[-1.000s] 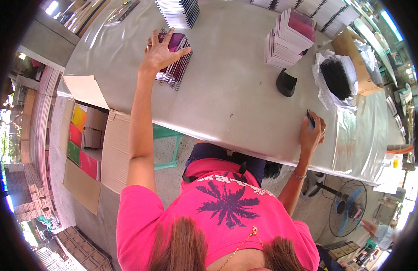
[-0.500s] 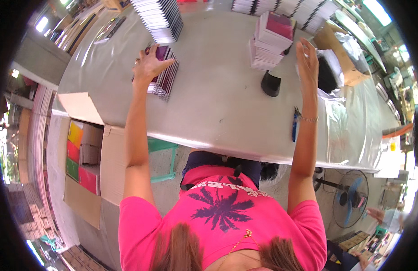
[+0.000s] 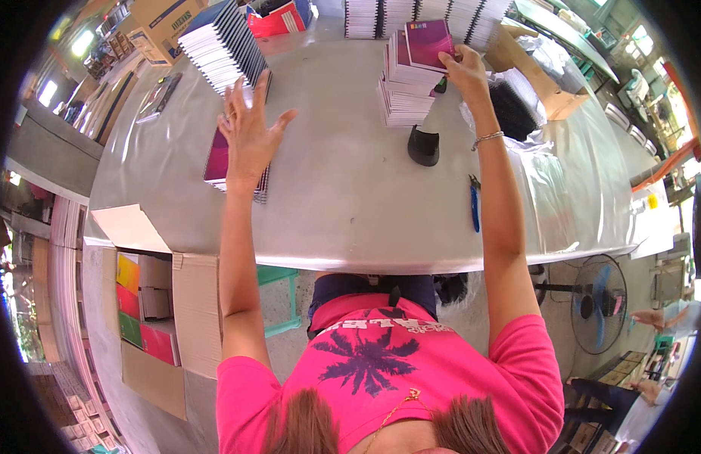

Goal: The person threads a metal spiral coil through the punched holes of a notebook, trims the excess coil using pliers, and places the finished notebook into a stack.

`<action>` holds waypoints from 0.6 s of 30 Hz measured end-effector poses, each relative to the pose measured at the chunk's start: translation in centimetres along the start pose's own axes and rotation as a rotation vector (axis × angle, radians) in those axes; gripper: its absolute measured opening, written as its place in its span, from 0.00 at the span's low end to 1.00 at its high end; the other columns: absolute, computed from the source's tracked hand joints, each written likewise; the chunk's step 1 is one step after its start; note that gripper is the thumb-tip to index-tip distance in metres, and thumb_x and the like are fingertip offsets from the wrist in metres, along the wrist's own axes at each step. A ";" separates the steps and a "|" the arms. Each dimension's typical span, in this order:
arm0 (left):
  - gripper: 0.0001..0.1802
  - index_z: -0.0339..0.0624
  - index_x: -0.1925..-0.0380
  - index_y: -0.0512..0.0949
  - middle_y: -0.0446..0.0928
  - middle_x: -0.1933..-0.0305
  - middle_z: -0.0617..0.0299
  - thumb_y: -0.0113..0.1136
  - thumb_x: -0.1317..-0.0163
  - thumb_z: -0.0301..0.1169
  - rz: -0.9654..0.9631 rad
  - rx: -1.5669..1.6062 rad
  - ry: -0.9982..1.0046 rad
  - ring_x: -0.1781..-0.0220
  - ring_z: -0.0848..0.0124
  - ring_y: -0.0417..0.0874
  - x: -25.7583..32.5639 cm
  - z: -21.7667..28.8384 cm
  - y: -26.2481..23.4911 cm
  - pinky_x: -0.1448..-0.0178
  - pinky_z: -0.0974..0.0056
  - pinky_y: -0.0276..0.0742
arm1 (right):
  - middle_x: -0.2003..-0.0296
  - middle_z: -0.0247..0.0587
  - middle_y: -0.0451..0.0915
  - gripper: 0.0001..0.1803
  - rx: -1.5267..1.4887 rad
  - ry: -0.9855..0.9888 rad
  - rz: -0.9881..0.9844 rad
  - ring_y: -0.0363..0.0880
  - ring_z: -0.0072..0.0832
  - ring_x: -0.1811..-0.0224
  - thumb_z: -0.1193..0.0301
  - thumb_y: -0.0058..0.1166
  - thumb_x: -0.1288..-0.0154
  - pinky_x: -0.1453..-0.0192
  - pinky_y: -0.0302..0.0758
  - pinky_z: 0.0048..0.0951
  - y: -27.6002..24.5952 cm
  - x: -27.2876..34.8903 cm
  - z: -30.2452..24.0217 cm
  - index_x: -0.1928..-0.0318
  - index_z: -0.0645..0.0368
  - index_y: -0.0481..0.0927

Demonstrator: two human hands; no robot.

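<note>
My left hand (image 3: 248,140) is spread, fingers apart, above a small stack of spiral-bound notebooks with purple covers (image 3: 216,160). It partly hides that stack; whether the palm touches it I cannot tell. At the far right of the table, my right hand (image 3: 467,72) pinches the right edge of a purple-covered notebook (image 3: 429,43). This notebook lies on top of a stack of booklets with white page edges (image 3: 405,102). Beyond my left fingertips rises a tall stack of spiral-bound notebooks (image 3: 218,53).
A black curved piece (image 3: 424,146) and blue-handled pliers (image 3: 475,206) lie on the table (image 3: 343,204). More spiral-bound stacks (image 3: 400,17) line the back. An open carton (image 3: 536,72) holds plastic wrapping at right. Another carton (image 3: 195,303) with colourful booklets stands at left, a fan (image 3: 599,303) at lower right.
My right hand has moved left onto the top notebook's edge. My left hand stays spread over the small stack, its fingers now reaching toward the tall one. The view has shifted.
</note>
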State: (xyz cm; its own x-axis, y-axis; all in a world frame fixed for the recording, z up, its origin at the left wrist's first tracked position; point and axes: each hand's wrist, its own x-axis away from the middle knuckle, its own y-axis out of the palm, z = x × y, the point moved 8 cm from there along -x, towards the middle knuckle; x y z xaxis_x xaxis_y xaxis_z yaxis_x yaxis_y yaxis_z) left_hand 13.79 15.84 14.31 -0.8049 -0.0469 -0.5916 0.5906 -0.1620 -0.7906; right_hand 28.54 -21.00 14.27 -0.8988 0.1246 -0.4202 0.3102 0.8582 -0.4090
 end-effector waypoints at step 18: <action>0.10 0.46 0.58 0.82 0.84 0.59 0.62 0.61 0.39 0.30 -0.422 0.403 0.305 0.52 0.63 0.82 4.9 10.9 -0.1 0.29 0.43 0.49 | 0.61 0.45 0.85 0.13 0.090 -0.163 -0.378 0.84 0.42 0.61 0.74 0.58 0.40 0.54 0.79 0.35 -3.2 6.0 0.3 0.54 0.55 0.85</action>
State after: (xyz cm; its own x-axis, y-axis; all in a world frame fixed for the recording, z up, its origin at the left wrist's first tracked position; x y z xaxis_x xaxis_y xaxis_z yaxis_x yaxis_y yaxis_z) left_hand 9.16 4.89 13.26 -0.8747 0.3731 -0.3093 0.1123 -0.4649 -0.8782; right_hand 22.29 -23.20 12.81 -0.8959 -0.2775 -0.3470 0.0003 0.7806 -0.6251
